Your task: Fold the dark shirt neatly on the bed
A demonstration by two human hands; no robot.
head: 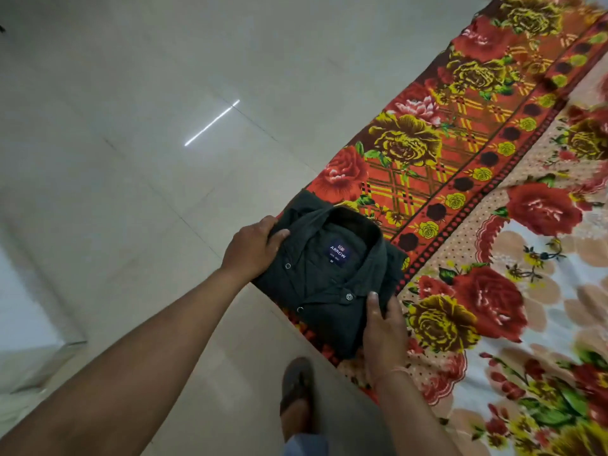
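Observation:
The dark shirt [329, 281] is folded into a compact rectangle with its collar and a blue label facing up. It sits at the near edge of the bed [526, 258], partly overhanging the floor side. My left hand [253, 248] grips the shirt's left edge near the collar, thumb on top. On the opposite side, my right hand [385, 327] holds the shirt's right lower edge, thumb pressed on the fabric.
A floral bedsheet in red, yellow and cream covers the bed, draping over its edge [411, 153]. Glossy tiled floor [131, 159] fills the left. My foot in a sandal [296, 390] stands on the floor beside the bed.

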